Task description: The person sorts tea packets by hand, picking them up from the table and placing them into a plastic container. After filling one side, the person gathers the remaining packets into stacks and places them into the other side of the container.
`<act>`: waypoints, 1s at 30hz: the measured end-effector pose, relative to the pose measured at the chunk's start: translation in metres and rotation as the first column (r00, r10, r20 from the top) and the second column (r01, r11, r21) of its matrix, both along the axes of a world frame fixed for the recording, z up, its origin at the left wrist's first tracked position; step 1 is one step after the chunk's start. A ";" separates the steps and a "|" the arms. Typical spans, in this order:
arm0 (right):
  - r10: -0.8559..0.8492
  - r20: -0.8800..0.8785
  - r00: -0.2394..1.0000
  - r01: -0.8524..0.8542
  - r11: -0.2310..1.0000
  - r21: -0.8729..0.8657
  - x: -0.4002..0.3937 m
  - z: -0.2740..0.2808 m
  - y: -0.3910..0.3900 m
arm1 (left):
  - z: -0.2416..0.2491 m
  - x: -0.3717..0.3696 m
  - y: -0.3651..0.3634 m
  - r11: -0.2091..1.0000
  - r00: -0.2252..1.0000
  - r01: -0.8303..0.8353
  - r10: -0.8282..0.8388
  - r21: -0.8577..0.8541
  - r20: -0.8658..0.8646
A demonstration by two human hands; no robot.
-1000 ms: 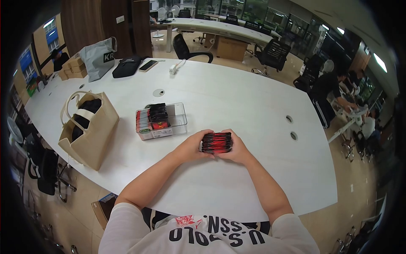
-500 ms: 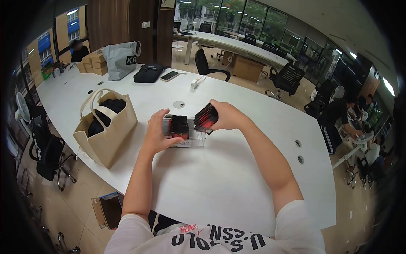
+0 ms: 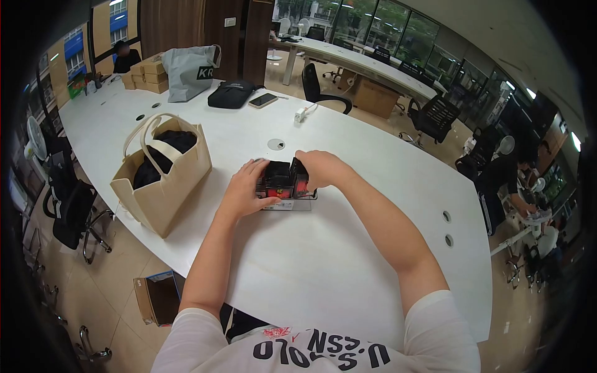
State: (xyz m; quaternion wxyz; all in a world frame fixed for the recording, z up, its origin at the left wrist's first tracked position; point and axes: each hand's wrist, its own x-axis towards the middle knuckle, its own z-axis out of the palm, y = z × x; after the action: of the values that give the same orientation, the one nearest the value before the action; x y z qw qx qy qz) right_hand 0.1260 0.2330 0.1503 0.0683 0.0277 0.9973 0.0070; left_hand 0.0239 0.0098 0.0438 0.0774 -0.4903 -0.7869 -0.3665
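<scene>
A clear plastic box (image 3: 301,206) stands on the white table in front of me, with black-and-red packets (image 3: 275,176) packed in its left part. My left hand (image 3: 244,191) wraps round the left end of the box, thumb at the front and fingers along the far side. In my right hand (image 3: 324,170) a stack of black-and-red packets (image 3: 300,179) is gripped upright at the right part of the box, its lower edge within the box walls. The right fingertips are partly hidden behind the stack.
Left of the box stands a cream tote bag (image 3: 168,193) with dark cloth inside. Farther back are a grey bag (image 3: 186,78), a black pouch (image 3: 231,94), a phone (image 3: 263,101), a white plug adapter (image 3: 301,115) and small cartons (image 3: 149,74). An open carton (image 3: 157,299) sits on the floor.
My right hand has lowered the tilted packet stack into the right part of the box and turned it upright. My left hand has closed in nearer the box.
</scene>
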 end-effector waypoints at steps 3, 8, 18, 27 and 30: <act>-0.027 0.023 0.999 0.027 1.000 0.005 -0.004 -0.032 0.007 | -0.002 -0.001 0.001 1.000 1.000 0.009 -0.009 -0.021 -0.009; -0.082 -0.028 0.996 0.081 0.995 -0.054 0.000 -0.046 0.014 | 0.002 0.007 0.000 0.994 0.995 -0.066 0.060 -0.087 -0.078; -0.007 -0.107 0.994 -0.014 0.981 -0.194 0.000 -0.047 0.024 | 0.008 0.017 0.004 0.986 0.985 -0.120 0.104 -0.116 -0.134; 0.025 -0.162 0.986 -0.011 0.996 0.087 -0.005 -0.060 0.009 | 0.007 0.016 0.005 0.995 0.991 -0.073 0.064 -0.073 -0.121; -0.006 -0.197 0.980 0.020 0.997 0.068 -0.003 -0.065 0.010 | 0.006 0.012 0.006 0.995 0.989 -0.072 0.062 -0.068 -0.136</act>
State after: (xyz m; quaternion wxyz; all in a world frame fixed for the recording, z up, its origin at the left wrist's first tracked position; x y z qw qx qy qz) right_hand 0.1231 0.2425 0.0857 -0.0316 0.0373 0.9981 0.0385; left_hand 0.0362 0.0161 0.0494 0.1246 -0.4896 -0.8088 -0.3011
